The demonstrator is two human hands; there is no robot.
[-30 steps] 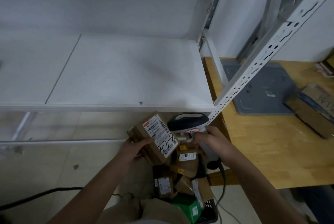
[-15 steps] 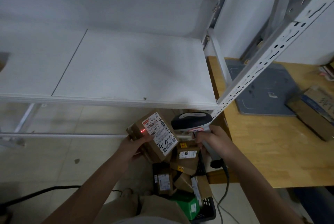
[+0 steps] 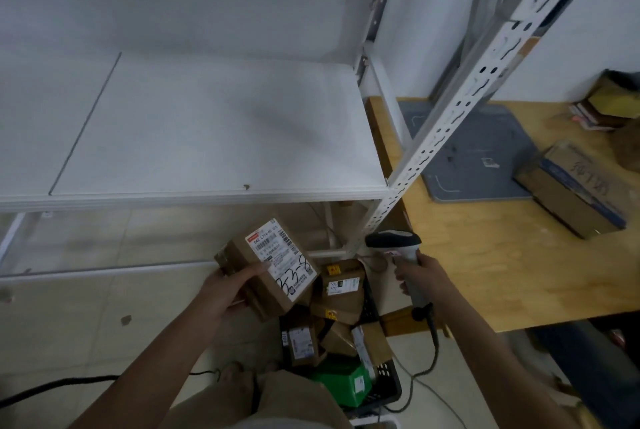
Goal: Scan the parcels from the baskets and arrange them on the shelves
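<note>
A person's left hand [image 3: 227, 290] grips a tilted brown labelled parcel [image 3: 277, 255] above a black basket [image 3: 389, 390] of parcels. The right hand [image 3: 420, 276] is wrapped round a corded scanner [image 3: 394, 245], which has drawn away to the right. The red dot on the label half a second ago is gone, so the scan is probably done. The white shelf [image 3: 207, 137] lies beyond, a broad stretch of board in view. Its front edge and the slanted post [image 3: 450, 137] at right need clearing.

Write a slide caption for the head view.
Left hand holds a labelled parcel near the basket; right hand grips the scanner by a white shelf.
</note>
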